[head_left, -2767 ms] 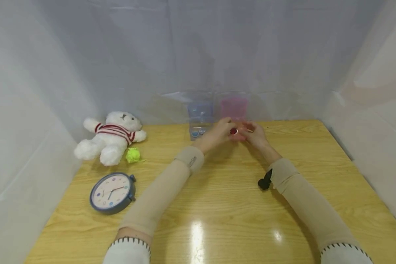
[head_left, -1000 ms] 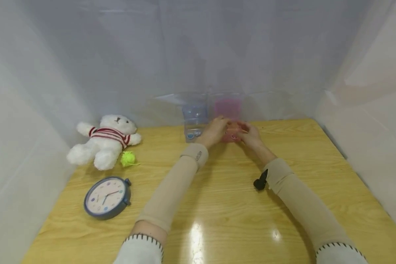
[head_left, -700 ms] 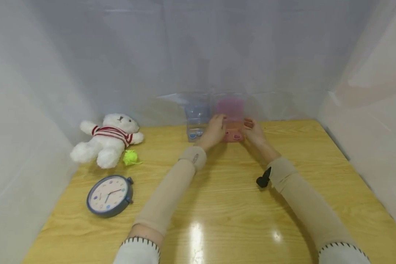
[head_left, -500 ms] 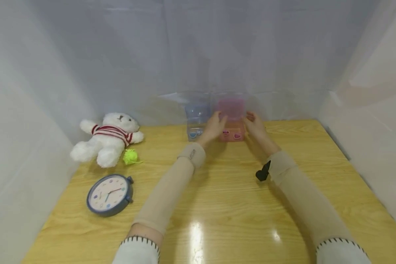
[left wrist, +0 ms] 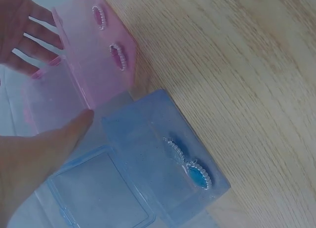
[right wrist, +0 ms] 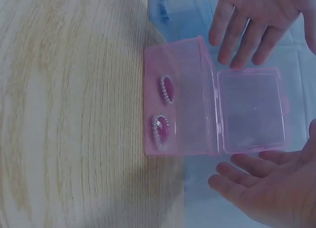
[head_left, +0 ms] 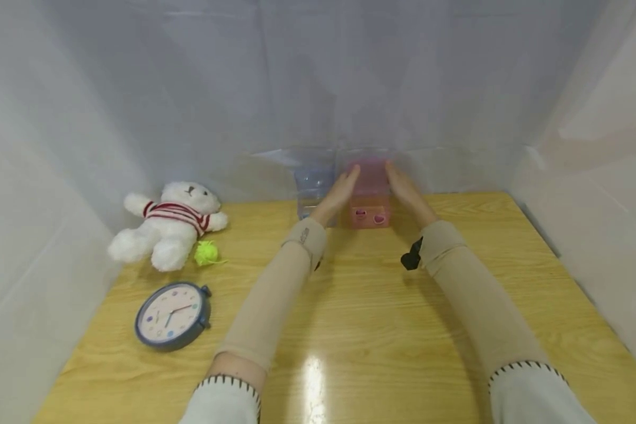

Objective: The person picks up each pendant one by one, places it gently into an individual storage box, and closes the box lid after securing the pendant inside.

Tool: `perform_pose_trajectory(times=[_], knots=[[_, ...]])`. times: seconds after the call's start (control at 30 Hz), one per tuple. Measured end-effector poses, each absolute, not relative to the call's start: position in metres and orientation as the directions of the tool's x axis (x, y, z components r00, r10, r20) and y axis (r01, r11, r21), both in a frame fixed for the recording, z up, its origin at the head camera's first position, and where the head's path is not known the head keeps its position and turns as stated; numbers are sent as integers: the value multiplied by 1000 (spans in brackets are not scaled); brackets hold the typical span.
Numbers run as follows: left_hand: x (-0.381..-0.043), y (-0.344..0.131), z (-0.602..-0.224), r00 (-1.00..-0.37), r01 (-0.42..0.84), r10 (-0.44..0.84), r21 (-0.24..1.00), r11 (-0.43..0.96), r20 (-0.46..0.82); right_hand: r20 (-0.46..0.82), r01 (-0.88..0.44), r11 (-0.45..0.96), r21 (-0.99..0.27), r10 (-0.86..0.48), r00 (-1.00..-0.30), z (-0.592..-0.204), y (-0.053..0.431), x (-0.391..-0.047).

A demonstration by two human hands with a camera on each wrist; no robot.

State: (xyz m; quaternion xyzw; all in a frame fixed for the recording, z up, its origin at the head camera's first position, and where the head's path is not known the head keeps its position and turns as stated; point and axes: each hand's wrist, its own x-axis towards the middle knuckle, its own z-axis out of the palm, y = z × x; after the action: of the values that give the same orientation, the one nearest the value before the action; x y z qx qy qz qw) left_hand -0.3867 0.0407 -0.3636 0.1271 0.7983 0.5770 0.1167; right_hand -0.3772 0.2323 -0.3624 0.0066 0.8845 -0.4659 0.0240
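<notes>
A clear pink plastic box stands at the table's back with its lid raised. Inside lie two pink gem-like ornaments edged with white beads, one ornament beside the other. My left hand is at the lid's left side, between it and the blue box. On the lid's other side is my right hand. Both hands have their fingers extended and hold nothing; whether they touch the lid I cannot tell. Left of the pink box, a clear blue box, lid up, contains blue beaded ornaments.
At the back left lies a white teddy bear in a striped sweater, with a yellow-green yarn ball beside it. A blue-rimmed clock lies in front. Pale sheeting hangs behind the wooden table.
Earlier my hands were at the pink box's base, with a pink ornament showing between them. They have since moved up and back to either side of the lid, fingers extended; the ornaments now lie inside.
</notes>
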Motion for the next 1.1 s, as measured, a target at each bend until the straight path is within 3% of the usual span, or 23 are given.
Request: perform_pose_trajectory(times=[0.17, 0.37, 0.53, 0.73, 0.83, 1.1], knots=[[-386, 41, -361, -951, 62, 308, 965, 255, -21, -6, 11, 517, -856, 12, -1000, -360, 231, -372], [-384, 37, -365, -950, 162, 308, 925, 344, 52, 109, -115, 591, -799, -45, -993, -366, 238, -369], [-385, 34, -375, -931, 287, 344, 819, 496, 118, 193, -273, 692, -668, -193, -962, -373, 245, -363], [-385, 32, -386, -862, 478, 464, 636, 606, 205, 182, -365, 722, -588, -321, -929, -383, 247, -355], [-384, 32, -391, -826, 549, 515, 534, 643, 229, 153, -360, 762, -539, -332, -931, -388, 249, -352], [-374, 29, -401, -802, 589, 559, 435, 682, 210, 195, -372, 817, -442, -317, -928, -400, 253, -347]])
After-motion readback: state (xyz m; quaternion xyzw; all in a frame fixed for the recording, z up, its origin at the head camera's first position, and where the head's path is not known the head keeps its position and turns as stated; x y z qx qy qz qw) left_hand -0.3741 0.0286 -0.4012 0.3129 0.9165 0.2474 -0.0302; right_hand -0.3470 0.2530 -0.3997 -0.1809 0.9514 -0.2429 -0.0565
